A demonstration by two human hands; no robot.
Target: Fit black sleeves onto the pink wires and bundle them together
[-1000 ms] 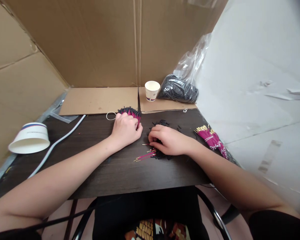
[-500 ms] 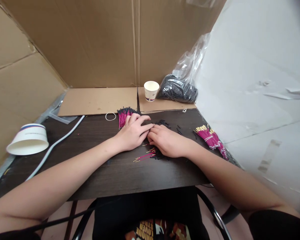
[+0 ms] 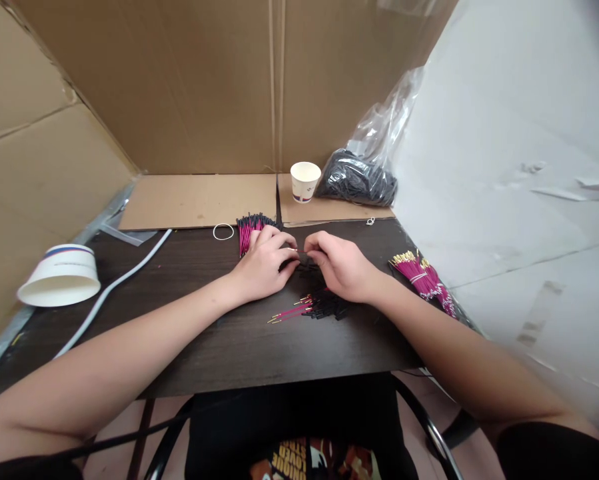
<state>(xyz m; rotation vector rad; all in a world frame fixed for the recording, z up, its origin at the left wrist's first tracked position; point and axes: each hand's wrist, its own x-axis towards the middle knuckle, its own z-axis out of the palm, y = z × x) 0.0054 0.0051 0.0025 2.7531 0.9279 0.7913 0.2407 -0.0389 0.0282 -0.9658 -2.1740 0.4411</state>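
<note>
My left hand (image 3: 265,268) is closed in a pinch on a thin wire (image 3: 300,251), which spans the small gap between my fingertips. On the other side my right hand (image 3: 343,267) has thumb and index finger pressed together at that wire's end. Whether a black sleeve is on it is too small to tell. Below the hands lies a loose pile of magenta wires (image 3: 294,311) with gold tips and black sleeves (image 3: 329,305). Behind my left hand a bundle of magenta wires with black ends (image 3: 246,233) is partly hidden.
A tied bundle of gold-tipped magenta wires (image 3: 422,275) lies at the right. Toward the back are a paper cup (image 3: 305,183), a plastic bag of black sleeves (image 3: 359,179) and a rubber band (image 3: 223,231). Another cup (image 3: 59,277) tilts at left, beside a grey cable (image 3: 112,287).
My hands were touching; now my right hand has moved a little right, leaving a gap with the thin wire across it. More of the black sleeves below shows.
</note>
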